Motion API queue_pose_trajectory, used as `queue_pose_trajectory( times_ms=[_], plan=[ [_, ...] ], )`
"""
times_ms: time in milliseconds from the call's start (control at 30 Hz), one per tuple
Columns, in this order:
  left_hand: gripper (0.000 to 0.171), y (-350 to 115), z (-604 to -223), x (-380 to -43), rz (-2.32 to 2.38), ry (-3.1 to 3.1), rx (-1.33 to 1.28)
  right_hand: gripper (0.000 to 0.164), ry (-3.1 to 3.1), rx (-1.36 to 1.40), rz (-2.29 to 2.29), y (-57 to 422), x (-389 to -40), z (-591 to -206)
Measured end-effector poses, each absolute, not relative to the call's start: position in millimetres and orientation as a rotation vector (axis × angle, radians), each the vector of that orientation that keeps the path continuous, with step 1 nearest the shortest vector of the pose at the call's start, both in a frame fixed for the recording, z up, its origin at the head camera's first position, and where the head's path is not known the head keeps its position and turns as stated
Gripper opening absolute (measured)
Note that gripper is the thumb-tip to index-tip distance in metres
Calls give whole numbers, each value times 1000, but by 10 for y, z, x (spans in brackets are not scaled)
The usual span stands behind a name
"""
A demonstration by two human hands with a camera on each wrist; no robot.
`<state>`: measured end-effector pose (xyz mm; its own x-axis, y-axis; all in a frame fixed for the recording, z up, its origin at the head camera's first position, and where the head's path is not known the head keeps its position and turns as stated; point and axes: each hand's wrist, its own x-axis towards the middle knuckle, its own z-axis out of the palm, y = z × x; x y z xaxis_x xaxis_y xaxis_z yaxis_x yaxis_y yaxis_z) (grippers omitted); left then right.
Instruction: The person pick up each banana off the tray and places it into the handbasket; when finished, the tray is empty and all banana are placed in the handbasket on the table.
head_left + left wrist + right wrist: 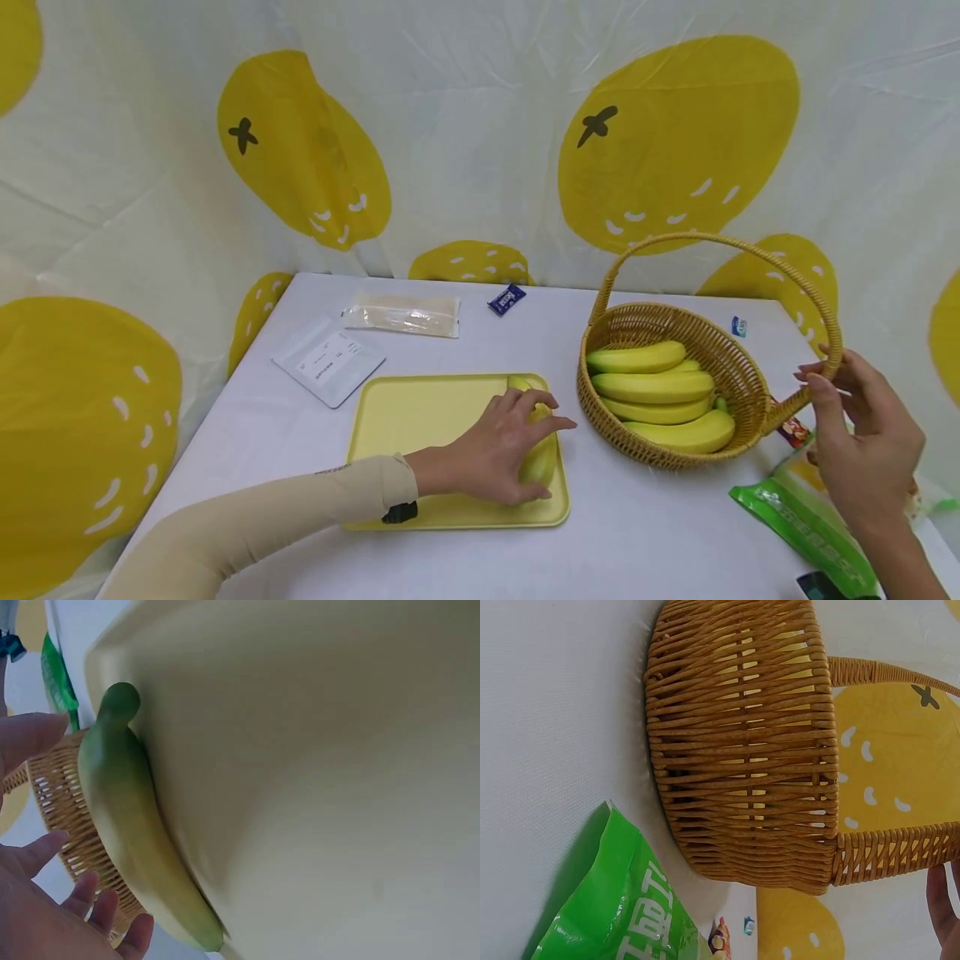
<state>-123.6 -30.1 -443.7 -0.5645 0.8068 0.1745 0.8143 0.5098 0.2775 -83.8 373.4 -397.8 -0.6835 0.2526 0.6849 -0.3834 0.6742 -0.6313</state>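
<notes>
A single banana [542,463] lies along the right side of a yellow tray [420,417]. Over it is my left hand [495,450], thumb and fingers spread apart. The left wrist view shows the banana [142,825] with its green stem end, and a gap between it and the visible fingers [45,851]. At the right, my right hand [870,433] holds the arched handle [831,333] of a wicker basket [675,312] between thumb and fingers. Several bananas [652,387] lie inside the basket, which stands on the table.
A green snack bag [813,525] lies below my right hand, with a red packet [793,431] beside the basket. Farther back are a grey-white pouch [328,362], a clear-wrapped pack [405,315], a dark blue packet [507,300] and a small blue-white packet [739,326].
</notes>
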Motion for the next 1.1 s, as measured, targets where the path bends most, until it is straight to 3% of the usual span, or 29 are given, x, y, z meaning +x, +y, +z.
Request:
queue_pose_trajectory(
  times_ms=[733,1100],
  plan=[
    [97,-825,-4499,-1140,-644,-2839,-1244,43,-2101,81,1016,3719,-836,-3968],
    [94,-995,-4594,-1170,-823,-2897,-1119,43,-2111,117,1005,3728,-848,-3963]
  ],
)
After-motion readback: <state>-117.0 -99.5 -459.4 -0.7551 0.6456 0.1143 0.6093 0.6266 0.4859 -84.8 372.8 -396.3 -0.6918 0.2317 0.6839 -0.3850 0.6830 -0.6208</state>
